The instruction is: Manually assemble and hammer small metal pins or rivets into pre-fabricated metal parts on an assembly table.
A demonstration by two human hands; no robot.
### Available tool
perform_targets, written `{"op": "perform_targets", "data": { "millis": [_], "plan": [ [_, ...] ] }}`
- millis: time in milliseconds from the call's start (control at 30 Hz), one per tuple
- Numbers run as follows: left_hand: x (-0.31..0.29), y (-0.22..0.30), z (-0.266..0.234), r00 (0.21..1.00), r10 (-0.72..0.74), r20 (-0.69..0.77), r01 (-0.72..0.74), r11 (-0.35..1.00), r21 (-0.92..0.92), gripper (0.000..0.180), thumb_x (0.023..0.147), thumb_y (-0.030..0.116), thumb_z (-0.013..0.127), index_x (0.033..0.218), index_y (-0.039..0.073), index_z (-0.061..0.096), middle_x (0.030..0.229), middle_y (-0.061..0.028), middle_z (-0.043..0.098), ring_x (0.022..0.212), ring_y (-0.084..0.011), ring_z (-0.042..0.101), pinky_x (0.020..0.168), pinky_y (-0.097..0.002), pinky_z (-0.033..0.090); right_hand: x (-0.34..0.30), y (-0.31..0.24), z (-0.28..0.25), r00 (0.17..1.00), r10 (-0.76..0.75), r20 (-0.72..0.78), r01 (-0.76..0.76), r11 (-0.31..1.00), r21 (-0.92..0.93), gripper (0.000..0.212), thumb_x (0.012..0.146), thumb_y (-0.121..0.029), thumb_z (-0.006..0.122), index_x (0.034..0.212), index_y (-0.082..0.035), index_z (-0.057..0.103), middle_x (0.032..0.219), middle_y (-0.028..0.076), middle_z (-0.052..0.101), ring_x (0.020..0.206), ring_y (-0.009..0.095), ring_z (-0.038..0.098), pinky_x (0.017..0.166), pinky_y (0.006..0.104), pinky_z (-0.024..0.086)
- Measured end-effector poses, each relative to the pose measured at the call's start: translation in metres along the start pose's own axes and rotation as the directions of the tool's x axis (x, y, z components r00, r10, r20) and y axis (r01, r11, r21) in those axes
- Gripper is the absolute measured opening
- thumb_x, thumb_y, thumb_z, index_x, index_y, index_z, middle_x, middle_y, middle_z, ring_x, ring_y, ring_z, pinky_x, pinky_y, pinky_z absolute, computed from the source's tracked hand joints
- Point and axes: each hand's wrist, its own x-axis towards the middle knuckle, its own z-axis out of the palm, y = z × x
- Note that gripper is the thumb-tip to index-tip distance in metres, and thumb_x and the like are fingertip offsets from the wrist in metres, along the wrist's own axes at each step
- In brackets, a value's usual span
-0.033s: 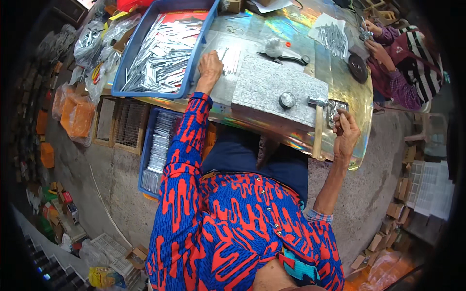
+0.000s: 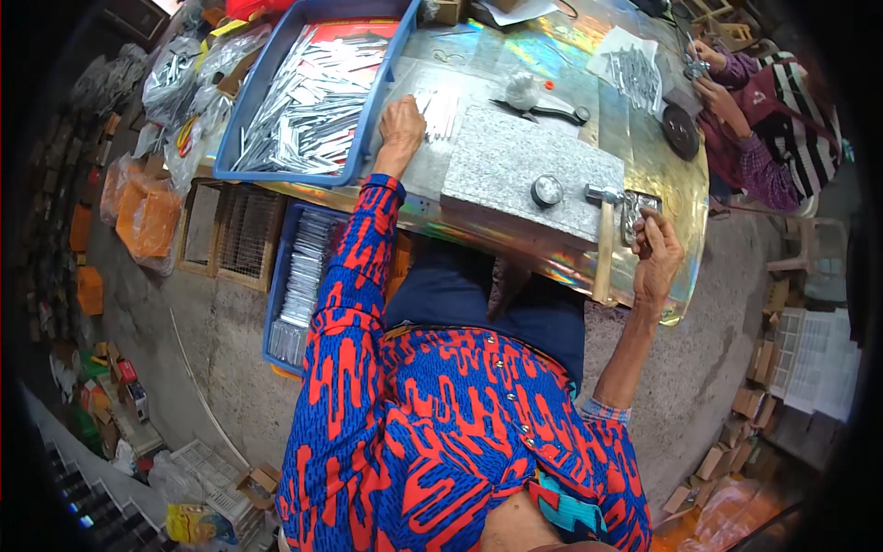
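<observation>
My left hand (image 2: 402, 124) rests on the table beside a blue tray heaped with thin silvery metal strips (image 2: 299, 106). Its fingers are curled inward, and what they hold, if anything, is hidden. Just right of it lies a small row of similar strips (image 2: 443, 115). My right hand (image 2: 657, 247) is over the near side of a small dark tray (image 2: 651, 200) with shiny bits in it. Thumb and fingers are drawn together there; any piece between them is too small to name. A hammer (image 2: 605, 248) lies next to this hand, its head on a grey stone block (image 2: 515, 166).
On the block stands a small round dark-rimmed piece (image 2: 546, 190). Behind it lie a black-handled tool (image 2: 552, 112) and strips on white paper (image 2: 633, 74). A co-worker's hands (image 2: 713, 83) work at the far right. Below the table edge sits a blue crate (image 2: 303, 276).
</observation>
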Motion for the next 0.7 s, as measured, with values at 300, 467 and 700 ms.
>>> {"op": "perform_targets", "data": {
  "millis": [300,467,700],
  "plan": [
    [-0.026,0.005,-0.074,0.958,0.241,-0.158,-0.288,0.84,-0.461,0.01,0.071,0.008,0.059,0.077,0.0,0.061,0.068,-0.0169,0.061,0.064,-0.0271,0.062,0.059,-0.0338,0.047,0.01,0.012,-0.018,0.999,-0.028,-0.015,0.028,0.999,-0.021,0.016,0.085,-0.007,0.054,0.097,0.002,0.06,0.073,0.004,0.058,0.059,0.005,0.048,0.048,0.0174,0.039],
    [-0.005,-0.07,-0.115,0.991,0.085,-0.1,-0.105,0.971,-0.217,0.014,0.07,0.009,0.054,0.077,0.002,0.063,0.07,-0.0161,0.062,0.069,-0.0309,0.061,0.063,-0.0366,0.047,0.022,0.025,-0.04,0.999,-0.035,-0.037,0.033,0.998,-0.055,0.015,0.085,-0.007,0.054,0.096,0.002,0.06,0.073,0.004,0.058,0.058,0.005,0.048,0.047,0.0175,0.039],
    [0.026,-0.109,-0.086,0.991,0.111,0.075,-0.113,0.993,0.023,0.016,0.07,0.007,0.053,0.083,0.006,0.063,0.084,-0.0161,0.063,0.082,-0.0332,0.06,0.071,-0.0406,0.047,0.026,0.042,-0.058,0.995,-0.027,-0.096,0.013,0.99,-0.141,0.014,0.086,-0.007,0.053,0.095,0.002,0.06,0.071,0.004,0.057,0.057,0.005,0.048,0.046,0.0182,0.039]
  ]
}}
